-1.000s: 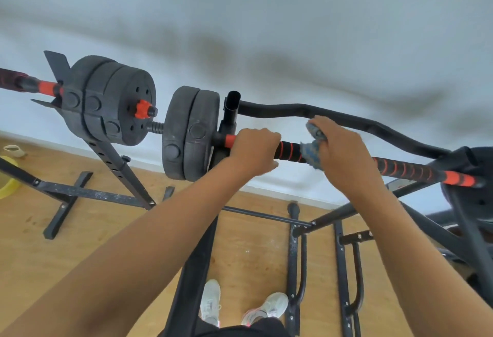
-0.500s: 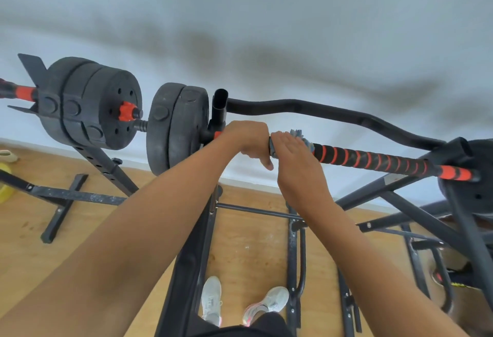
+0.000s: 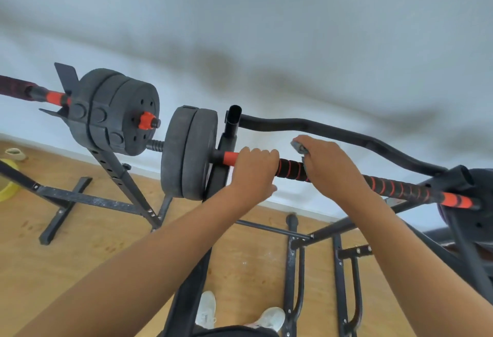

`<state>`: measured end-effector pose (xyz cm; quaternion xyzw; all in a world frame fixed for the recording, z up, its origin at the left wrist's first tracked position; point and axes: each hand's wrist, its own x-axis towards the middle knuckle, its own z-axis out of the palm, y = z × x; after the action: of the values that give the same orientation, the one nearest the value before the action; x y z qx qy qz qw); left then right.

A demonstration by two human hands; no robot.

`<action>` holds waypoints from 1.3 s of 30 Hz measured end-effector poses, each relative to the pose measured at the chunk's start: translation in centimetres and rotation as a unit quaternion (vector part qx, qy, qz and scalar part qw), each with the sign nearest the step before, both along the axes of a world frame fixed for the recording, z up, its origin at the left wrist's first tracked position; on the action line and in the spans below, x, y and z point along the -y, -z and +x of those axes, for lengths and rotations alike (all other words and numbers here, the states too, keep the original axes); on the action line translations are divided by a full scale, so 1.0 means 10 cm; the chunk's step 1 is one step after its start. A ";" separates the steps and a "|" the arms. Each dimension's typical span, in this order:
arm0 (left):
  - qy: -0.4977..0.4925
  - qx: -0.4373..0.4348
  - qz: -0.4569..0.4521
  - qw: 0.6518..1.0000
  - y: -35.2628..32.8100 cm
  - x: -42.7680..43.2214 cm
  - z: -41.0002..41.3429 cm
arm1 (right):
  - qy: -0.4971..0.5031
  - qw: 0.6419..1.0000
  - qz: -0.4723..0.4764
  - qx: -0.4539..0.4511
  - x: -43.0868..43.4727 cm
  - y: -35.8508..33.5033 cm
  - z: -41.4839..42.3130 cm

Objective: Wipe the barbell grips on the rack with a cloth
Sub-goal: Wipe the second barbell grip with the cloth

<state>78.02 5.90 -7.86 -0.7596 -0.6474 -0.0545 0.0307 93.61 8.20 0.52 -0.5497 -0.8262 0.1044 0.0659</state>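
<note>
Now left hand [image 3: 254, 168] grips barbell [image 3: 289, 169]; right hand [image 3: 330, 166] wraps cloth [image 3: 298, 146].

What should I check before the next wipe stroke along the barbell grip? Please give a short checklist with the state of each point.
1. Left hand holds the bar near the plates: ok.
2. Right hand grips the cloth on the barbell grip: ok.
3. Cloth wrapped fully round the grip: cannot tell, mostly hidden.
4. Grip to the right free of obstacles: ok.
5. Bar seated on the rack: cannot tell.
</note>
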 end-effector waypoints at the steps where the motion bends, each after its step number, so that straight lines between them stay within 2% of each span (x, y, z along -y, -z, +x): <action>1: -0.003 -0.006 0.019 1.000 0.08 0.01 0.01 | -0.008 0.999 -0.020 0.028 0.00 0.04 -0.06; 4: -0.006 -0.016 0.047 0.999 0.14 -0.05 0.01 | -0.025 0.997 -0.019 0.076 0.12 0.27 -0.20; 7: -0.021 -0.017 0.007 1.000 0.04 -0.13 0.03 | -0.004 0.998 0.056 0.036 0.23 0.47 -0.20; 11: -0.029 -0.023 -0.041 0.998 -0.12 -0.26 0.01 | 0.005 0.998 0.055 -0.015 0.22 0.56 -0.18; 14: -0.027 -0.002 -0.158 0.987 -0.23 -0.41 -0.03 | 0.005 0.998 0.057 -0.040 0.36 0.57 -0.16; 17: 0.009 0.066 -0.346 0.936 -0.32 -0.67 -0.13 | 0.006 0.999 0.022 -0.037 0.49 0.57 -0.05; 19: 0.025 0.122 -0.390 0.912 -0.34 -0.75 -0.16 | 0.009 0.998 -0.002 -0.064 0.58 0.52 0.04; 21: 0.041 0.121 -0.319 0.939 -0.30 -0.70 -0.17 | 0.028 0.991 -0.030 -0.124 0.67 0.41 0.14; 23: 0.036 0.064 -0.159 0.985 -0.17 -0.53 -0.17 | 0.068 0.977 -0.047 -0.194 0.67 0.22 0.20; 24: 0.032 0.037 -0.083 0.995 -0.07 -0.44 -0.14 | 0.086 0.970 -0.042 -0.224 0.62 0.12 0.23; 26: 0.036 0.010 0.029 0.999 0.09 -0.30 -0.06 | 0.102 0.962 -0.023 -0.251 0.42 -0.04 0.25; 28: 0.029 0.001 0.087 0.996 0.19 -0.28 0.02 | 0.094 0.970 0.004 -0.223 0.18 -0.13 0.21; 32: 0.004 -0.006 0.090 0.996 0.27 -0.35 0.05 | 0.041 0.998 -0.001 -0.054 -0.19 0.04 -0.02; 35: -0.021 -0.017 0.080 0.996 0.24 -0.39 0.06 | 0.027 0.996 -0.003 0.081 -0.12 0.32 -0.25; 37: -0.031 -0.026 0.041 0.998 0.18 -0.42 0.09 | 0.038 0.996 0.049 0.061 -0.08 0.49 -0.25; 39: -0.047 -0.022 0.000 0.999 0.07 -0.47 0.11 | 0.052 0.997 0.058 0.006 -0.12 0.60 -0.18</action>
<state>79.15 10.58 -8.60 -0.7293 -0.6815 -0.0362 0.0476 91.86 9.42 -5.53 -0.5877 -0.8016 0.0497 0.0978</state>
